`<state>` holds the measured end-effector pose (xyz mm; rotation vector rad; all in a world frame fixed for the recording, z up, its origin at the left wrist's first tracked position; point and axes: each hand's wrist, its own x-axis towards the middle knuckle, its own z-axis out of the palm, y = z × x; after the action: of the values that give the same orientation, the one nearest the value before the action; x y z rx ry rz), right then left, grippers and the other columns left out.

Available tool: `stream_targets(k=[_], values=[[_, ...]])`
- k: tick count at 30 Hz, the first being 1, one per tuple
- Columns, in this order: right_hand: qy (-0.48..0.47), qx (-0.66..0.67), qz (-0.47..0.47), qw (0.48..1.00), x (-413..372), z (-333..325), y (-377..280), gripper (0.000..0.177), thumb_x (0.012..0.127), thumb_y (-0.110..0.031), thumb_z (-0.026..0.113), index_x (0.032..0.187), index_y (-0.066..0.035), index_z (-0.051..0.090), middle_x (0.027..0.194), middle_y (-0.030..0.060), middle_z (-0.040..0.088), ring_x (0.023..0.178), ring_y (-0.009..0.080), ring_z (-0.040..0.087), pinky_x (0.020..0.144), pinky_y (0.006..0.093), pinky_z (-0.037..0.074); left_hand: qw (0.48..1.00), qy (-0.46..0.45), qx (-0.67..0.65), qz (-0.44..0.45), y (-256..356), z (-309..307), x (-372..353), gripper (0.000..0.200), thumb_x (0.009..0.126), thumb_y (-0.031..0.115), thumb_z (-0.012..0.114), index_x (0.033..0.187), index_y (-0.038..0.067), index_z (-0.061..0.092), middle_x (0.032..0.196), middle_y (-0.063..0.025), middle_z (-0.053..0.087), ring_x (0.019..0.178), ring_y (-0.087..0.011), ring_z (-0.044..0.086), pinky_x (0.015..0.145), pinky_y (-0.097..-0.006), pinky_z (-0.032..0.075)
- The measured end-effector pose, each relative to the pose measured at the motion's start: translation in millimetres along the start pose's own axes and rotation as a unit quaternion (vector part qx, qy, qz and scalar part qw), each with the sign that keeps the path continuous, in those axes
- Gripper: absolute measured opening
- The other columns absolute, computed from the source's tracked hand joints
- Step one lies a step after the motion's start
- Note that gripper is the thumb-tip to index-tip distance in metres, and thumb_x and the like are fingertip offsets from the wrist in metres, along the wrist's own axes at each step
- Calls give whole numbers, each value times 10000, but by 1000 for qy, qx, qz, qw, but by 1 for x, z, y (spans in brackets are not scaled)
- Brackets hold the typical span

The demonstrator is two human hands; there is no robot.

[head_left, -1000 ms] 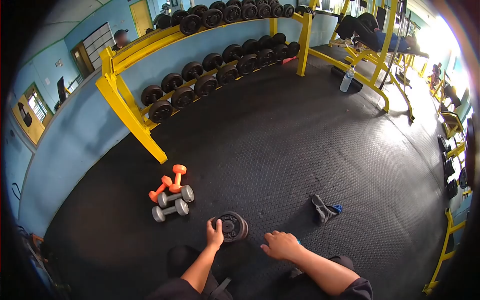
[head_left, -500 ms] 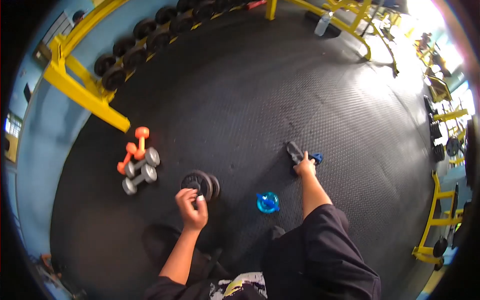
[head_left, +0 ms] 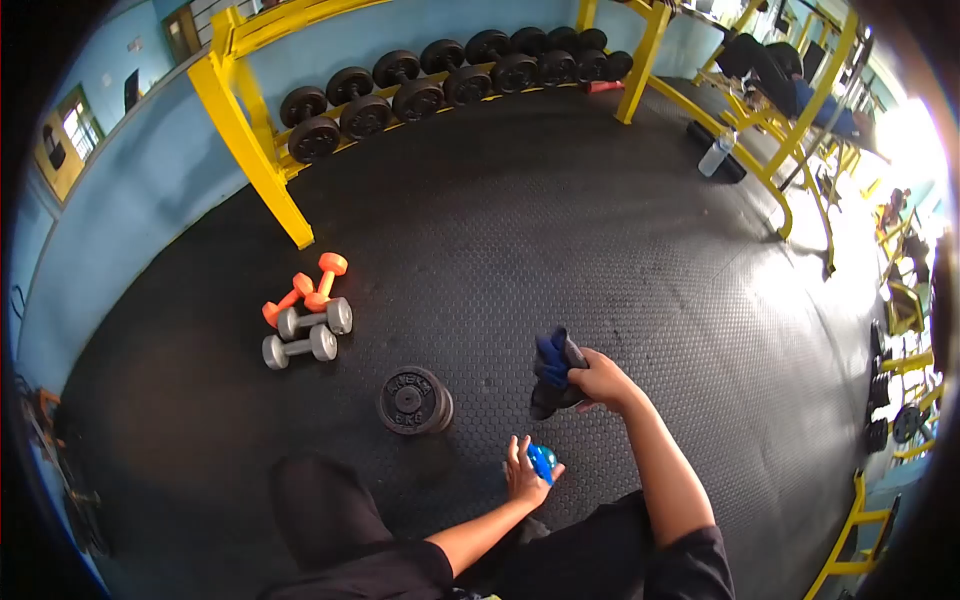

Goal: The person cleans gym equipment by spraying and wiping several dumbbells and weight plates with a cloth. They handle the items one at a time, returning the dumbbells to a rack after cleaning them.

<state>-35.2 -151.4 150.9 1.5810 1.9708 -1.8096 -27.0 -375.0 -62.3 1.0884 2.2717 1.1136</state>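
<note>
My right hand (head_left: 598, 382) grips a crumpled dark grey and blue cloth bundle (head_left: 552, 372), raised in front of me over the mat. Lower and to the left, my left hand (head_left: 524, 474) has its fingers curled round the top of a blue bottle (head_left: 542, 461), which is seen from above. Left of that bottle, black weight plates (head_left: 412, 400) with raised lettering stand stacked on the floor.
Two orange dumbbells (head_left: 328, 280) and two grey dumbbells (head_left: 300, 347) lie at the left. Behind them stands a yellow rack (head_left: 250, 160) with rows of black dumbbells (head_left: 417, 98). A clear water bottle (head_left: 717, 153) is by a yellow bench frame at the back right.
My right hand has lifted the cloth bundle off the floor and brought it left. My left hand has moved right, from beside the weight plates to the blue bottle. The view has tilted up.
</note>
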Motion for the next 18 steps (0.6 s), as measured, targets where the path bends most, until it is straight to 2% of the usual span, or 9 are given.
stream_targets(k=[1,3,5,7,8,9,12,15,18], values=[[-13,20,-60,998,-26,1,-23,479,840,-88,546,1309,3,507,1047,180,646,876,262,688,631,350,597,1000,14,21,1,-4,5,7,943,744,379,810,1450,100,251,1471,-314,268,1318,-490,374,1058,-559,371],[-2,92,-120,988,-62,5,-42,491,841,-81,542,1322,3,490,1051,162,644,856,249,683,630,359,600,988,82,-80,107,-22,14,29,750,806,295,723,1390,22,339,1394,-282,416,1275,-458,441,1056,-499,398],[-4,172,-184,968,-76,16,-44,503,842,-75,539,1334,2,472,1054,143,643,837,235,678,629,367,602,992,39,-103,65,-30,-6,38,744,805,279,712,1400,16,351,1376,-257,453,1265,-428,470,1049,-473,413],[30,390,-196,899,-86,27,-42,485,849,-63,539,1326,-4,470,1067,119,646,874,223,674,604,350,588,992,10,-105,64,-27,-48,45,742,808,292,713,1399,10,364,1365,-248,472,1254,-414,489,1040,-462,421],[12,434,-162,886,-81,28,-30,390,888,-111,573,1260,-3,523,1085,105,648,921,213,667,694,335,570,992,-29,-108,57,-24,-71,47,740,811,305,713,1397,5,377,1354,-239,490,1243,-401,508,1030,-452,430],[10,437,-166,884,-68,26,-26,390,888,-111,573,1260,-3,523,1085,105,648,921,213,667,694,335,570,992,-28,-103,61,-23,-92,48,740,811,305,713,1397,5,377,1354,-239,490,1243,-401,508,1030,-452,430],[27,398,-141,906,-51,24,-26,308,936,-254,627,1108,0,607,1032,87,656,917,192,650,889,357,498,993,-13,-112,47,-5,-173,45,669,860,423,676,1337,4,465,1293,-230,559,1192,-395,557,968,-434,466],[112,401,-112,902,-13,20,-15,282,950,-236,601,1099,2,572,1008,108,660,892,227,672,791,408,560,995,-43,-85,-26,-12,-222,34,646,878,445,657,1313,1,482,1251,-223,590,1173,-385,573,962,-428,466],[184,381,-113,899,9,22,-8,271,941,-257,607,1049,-9,580,958,96,656,853,227,671,796,408,548,994,-19,-92,-47,-25,-246,27,590,902,434,631,1280,2,496,1230,-217,604,1140,-385,591,952,-432,469]])
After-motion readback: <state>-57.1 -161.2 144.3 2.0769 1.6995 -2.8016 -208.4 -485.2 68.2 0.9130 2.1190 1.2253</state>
